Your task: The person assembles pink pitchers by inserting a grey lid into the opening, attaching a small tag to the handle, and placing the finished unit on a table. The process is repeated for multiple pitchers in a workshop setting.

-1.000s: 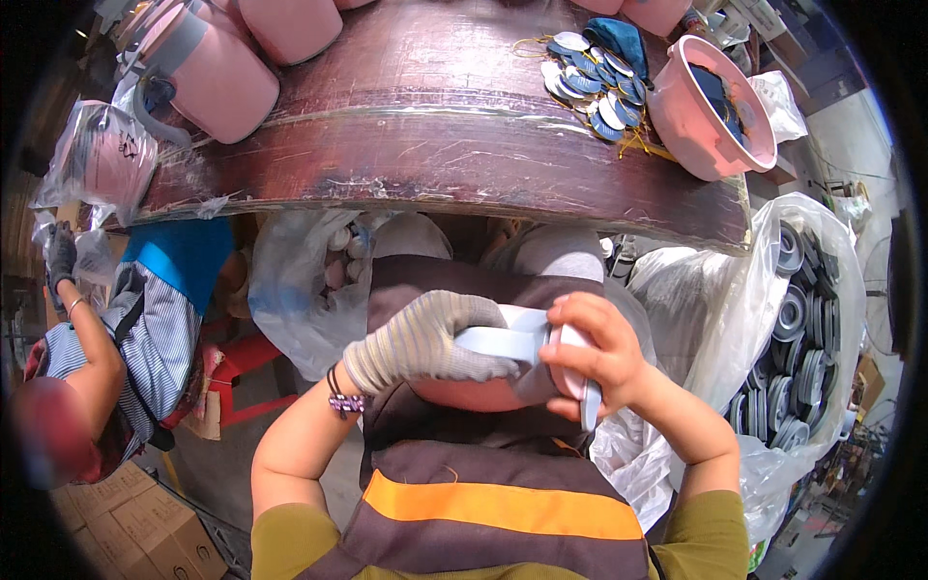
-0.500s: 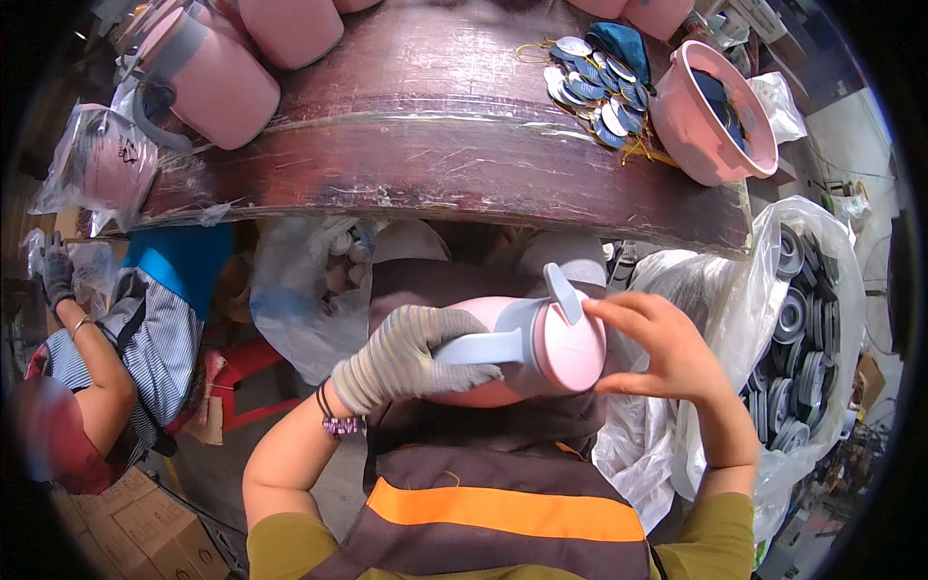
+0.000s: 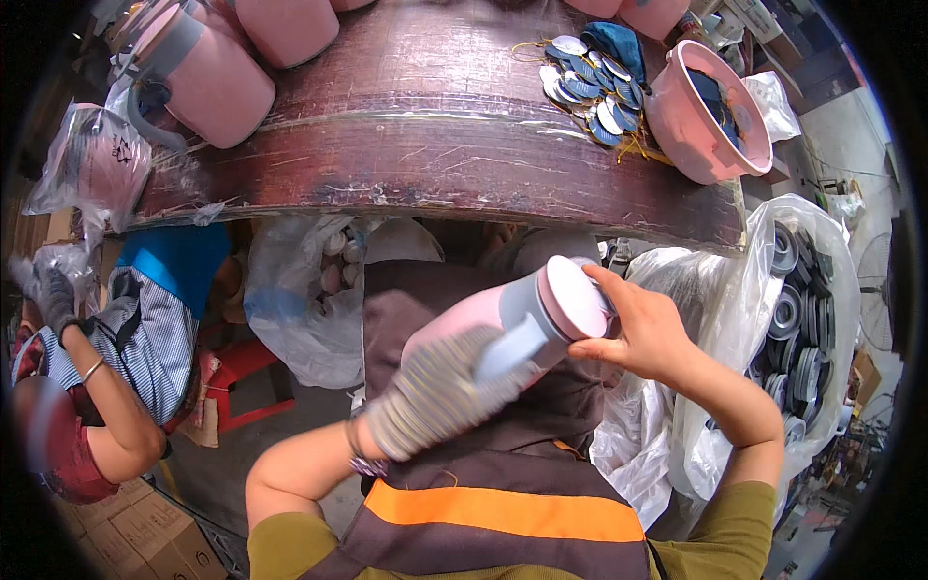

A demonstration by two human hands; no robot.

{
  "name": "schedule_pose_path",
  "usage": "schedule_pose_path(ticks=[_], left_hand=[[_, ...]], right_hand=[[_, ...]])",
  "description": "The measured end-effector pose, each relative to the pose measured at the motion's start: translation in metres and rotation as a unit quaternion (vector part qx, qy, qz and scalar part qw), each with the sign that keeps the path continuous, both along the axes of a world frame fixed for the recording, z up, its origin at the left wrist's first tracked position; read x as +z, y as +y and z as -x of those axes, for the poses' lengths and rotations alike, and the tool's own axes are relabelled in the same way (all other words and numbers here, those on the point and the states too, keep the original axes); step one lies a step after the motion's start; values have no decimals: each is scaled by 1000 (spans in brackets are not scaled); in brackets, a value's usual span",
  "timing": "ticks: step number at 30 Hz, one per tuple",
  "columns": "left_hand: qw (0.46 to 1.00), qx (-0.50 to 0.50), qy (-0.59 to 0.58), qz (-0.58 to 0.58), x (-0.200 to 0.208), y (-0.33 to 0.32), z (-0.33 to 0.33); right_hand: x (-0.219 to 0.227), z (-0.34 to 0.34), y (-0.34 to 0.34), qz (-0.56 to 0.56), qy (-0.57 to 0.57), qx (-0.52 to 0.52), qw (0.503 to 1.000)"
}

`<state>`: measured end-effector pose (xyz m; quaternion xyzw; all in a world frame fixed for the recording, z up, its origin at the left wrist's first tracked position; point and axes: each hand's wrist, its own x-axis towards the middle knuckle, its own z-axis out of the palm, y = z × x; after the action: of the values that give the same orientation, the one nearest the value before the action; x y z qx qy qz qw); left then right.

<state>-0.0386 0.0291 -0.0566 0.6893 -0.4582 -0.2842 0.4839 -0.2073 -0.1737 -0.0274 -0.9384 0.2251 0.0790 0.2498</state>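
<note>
A pink jug (image 3: pixel 459 324) with a grey collar and a light grey handle (image 3: pixel 512 348) lies tilted above my lap, its lidded end toward the upper right. My left hand (image 3: pixel 440 391), in a striped knit glove and slightly blurred, is closed round the jug at the handle. The round pink lid (image 3: pixel 572 298) sits on the grey collar. Bare, my right hand (image 3: pixel 643 324) grips the lid's edge between thumb and fingers. The lid's spout side is mostly hidden behind it.
A dark red table (image 3: pixel 406 174) stands in front, bearing pink jugs (image 3: pixel 217 92), a pile of tags (image 3: pixel 594 82) and a pink bowl (image 3: pixel 691 130). Right of me is a plastic bag of grey round parts (image 3: pixel 802 319). At left, a co-worker's gloved hand (image 3: pixel 58 290) holds clear plastic.
The jug has turned, its lidded end swinging up and its handle down toward me. My right hand has closed on the lid; my left hand has shifted lower with the handle.
</note>
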Motion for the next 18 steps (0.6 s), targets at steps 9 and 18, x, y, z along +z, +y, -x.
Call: schedule_pose_path(ticks=[9,18], left_hand=[[980,-102,168,-1,-27,-34,-70],[948,-268,169,-35,-16,-54,-48]], right_hand=[[34,20,26,68,-175,293,937],[26,-23,49,-60,-293,407,863]])
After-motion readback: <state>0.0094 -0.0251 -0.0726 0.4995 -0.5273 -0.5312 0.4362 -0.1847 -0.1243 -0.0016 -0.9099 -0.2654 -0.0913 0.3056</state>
